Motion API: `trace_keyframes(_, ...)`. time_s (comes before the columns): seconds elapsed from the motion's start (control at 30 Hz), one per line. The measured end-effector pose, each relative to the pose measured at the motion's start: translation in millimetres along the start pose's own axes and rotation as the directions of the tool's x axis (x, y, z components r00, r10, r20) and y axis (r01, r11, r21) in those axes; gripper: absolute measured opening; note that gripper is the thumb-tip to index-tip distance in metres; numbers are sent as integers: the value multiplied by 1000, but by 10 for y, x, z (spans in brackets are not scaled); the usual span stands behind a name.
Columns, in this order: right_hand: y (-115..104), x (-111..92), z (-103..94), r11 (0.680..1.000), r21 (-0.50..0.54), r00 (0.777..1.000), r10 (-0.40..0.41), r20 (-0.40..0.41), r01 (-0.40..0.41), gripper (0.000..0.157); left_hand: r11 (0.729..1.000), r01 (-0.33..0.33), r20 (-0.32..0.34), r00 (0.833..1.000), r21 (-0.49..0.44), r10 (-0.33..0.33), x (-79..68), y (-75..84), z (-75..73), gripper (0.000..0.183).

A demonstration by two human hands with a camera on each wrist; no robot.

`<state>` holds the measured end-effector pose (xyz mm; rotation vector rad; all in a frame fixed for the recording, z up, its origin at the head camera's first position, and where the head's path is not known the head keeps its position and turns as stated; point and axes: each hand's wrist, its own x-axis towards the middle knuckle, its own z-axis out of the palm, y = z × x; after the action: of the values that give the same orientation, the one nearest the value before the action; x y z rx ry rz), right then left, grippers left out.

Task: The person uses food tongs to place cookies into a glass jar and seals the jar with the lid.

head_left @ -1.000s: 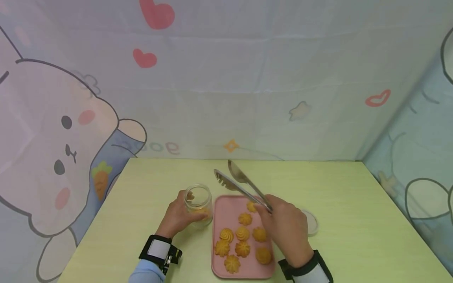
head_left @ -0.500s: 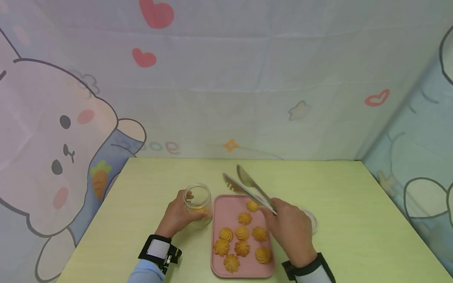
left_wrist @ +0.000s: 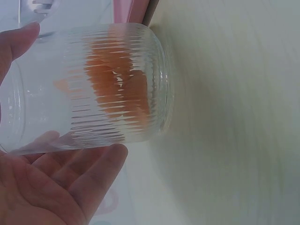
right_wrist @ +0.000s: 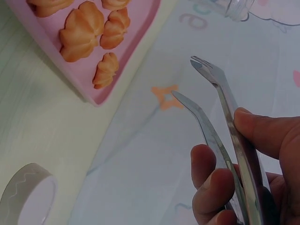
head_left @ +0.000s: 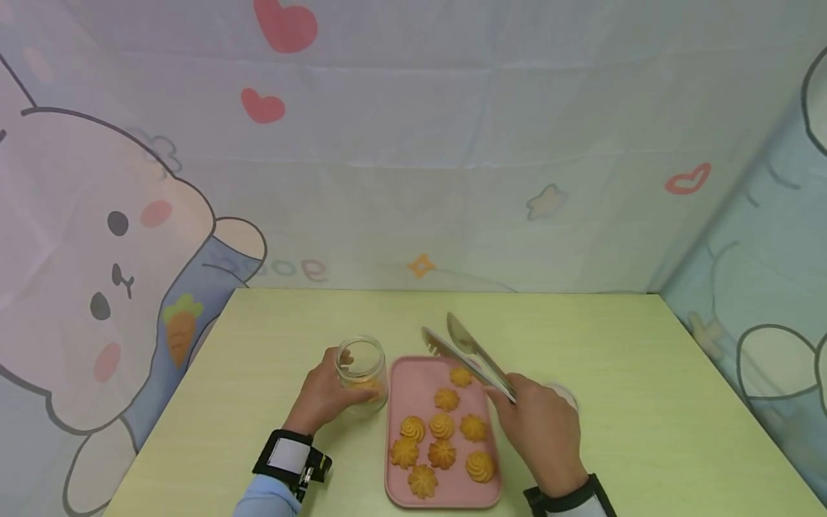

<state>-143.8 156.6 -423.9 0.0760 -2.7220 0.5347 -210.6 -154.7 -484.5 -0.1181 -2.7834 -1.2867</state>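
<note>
My left hand (head_left: 329, 391) grips a clear ribbed glass jar (head_left: 363, 373) that stands upright on the table, left of the pink tray. Through its wall in the left wrist view, orange-brown cookies (left_wrist: 117, 79) show in the lower part. My right hand (head_left: 539, 424) holds metal tongs (head_left: 474, 359) over the tray's upper right corner. In the right wrist view the tongs' tips stand apart with nothing between them. Several swirled golden cookies (head_left: 442, 426) lie on the pink tray (head_left: 413, 380), some of them close together.
A round whitish lid (head_left: 565, 395) lies on the table right of the tray, partly hidden behind my right hand; the right wrist view shows the lid (right_wrist: 30, 197) too. The pale yellow table (head_left: 646, 402) ends at a printed cloth backdrop (head_left: 452, 179).
My right hand and the tongs have moved right and toward me, away from the jar, coming over the tray's upper right. The left hand and jar stay put.
</note>
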Motion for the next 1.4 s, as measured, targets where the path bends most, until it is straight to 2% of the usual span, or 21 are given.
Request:
trace_keyframes(0.87,172,-106,67,996,-64,987,75,143,-67,30,1000,-6,-3,1000,7,6,2,-8,0,91)
trace_keyframes(1.4,240,-111,216,990,-111,971,108,213,-86,28,1000,1,0,1000,6,-1,-16,14,-12,92)
